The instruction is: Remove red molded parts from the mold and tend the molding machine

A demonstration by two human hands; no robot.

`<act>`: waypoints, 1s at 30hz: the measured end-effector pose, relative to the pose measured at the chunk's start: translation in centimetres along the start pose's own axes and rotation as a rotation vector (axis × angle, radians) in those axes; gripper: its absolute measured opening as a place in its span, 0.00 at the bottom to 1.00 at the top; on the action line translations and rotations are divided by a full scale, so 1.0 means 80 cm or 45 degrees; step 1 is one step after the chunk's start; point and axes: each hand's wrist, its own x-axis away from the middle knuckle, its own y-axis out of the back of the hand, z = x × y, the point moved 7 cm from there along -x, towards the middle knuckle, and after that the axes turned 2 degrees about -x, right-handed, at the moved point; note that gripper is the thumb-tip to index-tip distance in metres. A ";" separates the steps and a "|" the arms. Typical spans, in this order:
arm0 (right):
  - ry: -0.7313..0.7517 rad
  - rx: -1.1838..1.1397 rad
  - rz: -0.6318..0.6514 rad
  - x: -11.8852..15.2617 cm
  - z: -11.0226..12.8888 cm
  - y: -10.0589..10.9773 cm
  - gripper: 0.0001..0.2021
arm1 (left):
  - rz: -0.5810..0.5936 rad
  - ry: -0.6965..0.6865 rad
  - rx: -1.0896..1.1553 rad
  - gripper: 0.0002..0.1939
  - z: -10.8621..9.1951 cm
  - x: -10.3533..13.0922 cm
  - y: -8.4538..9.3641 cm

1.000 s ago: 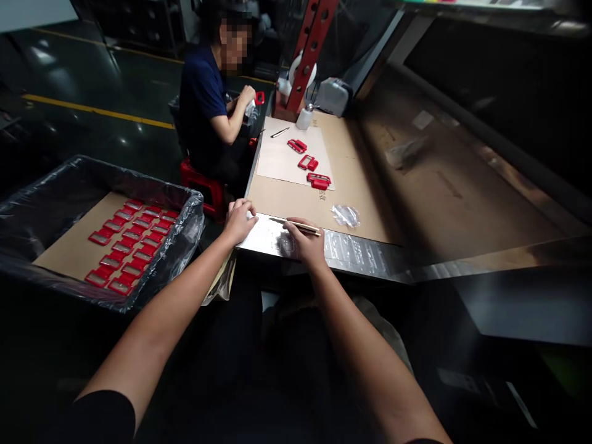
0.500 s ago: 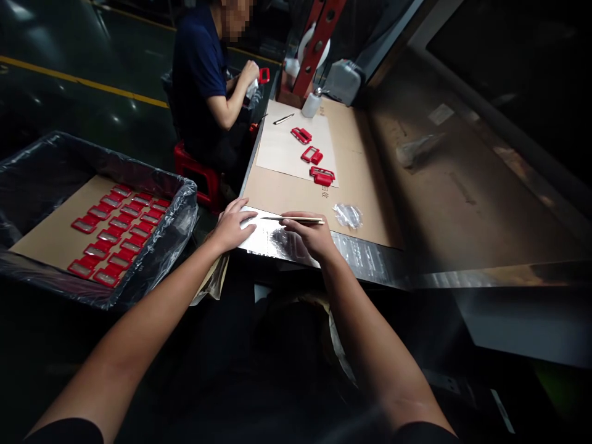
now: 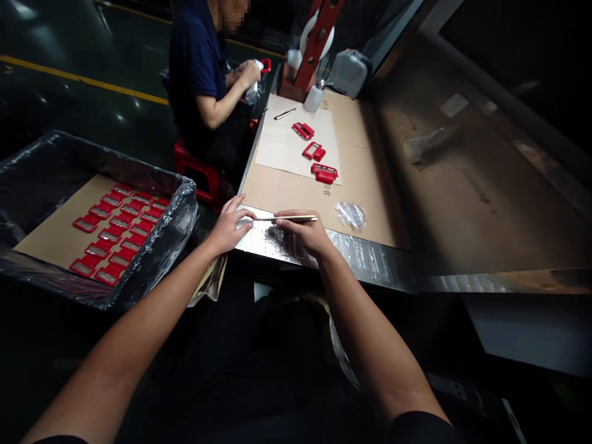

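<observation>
My right hand [image 3: 303, 231] is closed around a slim, pale, pointed tool [image 3: 296, 217], whose exact kind I cannot make out. The tool lies nearly level, its thin tip pointing left. My left hand [image 3: 226, 229] rests at the table's near left corner, fingers apart, with thumb and index fingertip close around the tool's tip. Whether they touch it, or hold something tiny, I cannot tell. Both hands are over the shiny metal edge [image 3: 272, 239] of the table. Farther back, several red frame-like parts [image 3: 314, 151] lie on a white sheet [image 3: 282, 145].
Left of me stands a plastic-lined bin [image 3: 160, 169] with rows of red parts on cardboard [image 3: 55, 216]. A co-worker [image 3: 197, 61] sits beyond the table corner, handling a red part. A crumpled clear plastic piece [image 3: 350, 214], a pump bottle [image 3: 315, 97] and a red post [image 3: 317, 52] stand right and behind.
My right hand and the tool have shifted slightly left, bringing the tip to my left fingertips. My left thumb and index finger have drawn a little closer together.
</observation>
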 end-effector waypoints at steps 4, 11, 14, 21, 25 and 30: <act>0.014 0.013 0.005 0.002 0.000 0.000 0.11 | 0.008 0.006 -0.024 0.15 0.006 -0.001 -0.004; 0.061 0.053 -0.009 -0.003 0.004 -0.005 0.12 | -0.005 0.041 -0.068 0.17 0.007 -0.002 -0.005; 0.060 0.030 0.029 -0.010 0.004 -0.013 0.13 | -0.001 0.056 -0.059 0.18 0.005 -0.002 -0.004; 0.079 -0.007 0.056 -0.018 0.003 -0.023 0.12 | 0.038 0.175 -0.051 0.22 0.014 -0.001 -0.007; 0.060 -0.057 0.078 -0.017 0.002 -0.022 0.14 | 0.039 0.157 -0.031 0.22 0.017 -0.001 -0.007; -0.011 -0.192 0.074 -0.011 -0.006 -0.028 0.17 | 0.041 0.146 -0.042 0.22 0.020 0.000 -0.005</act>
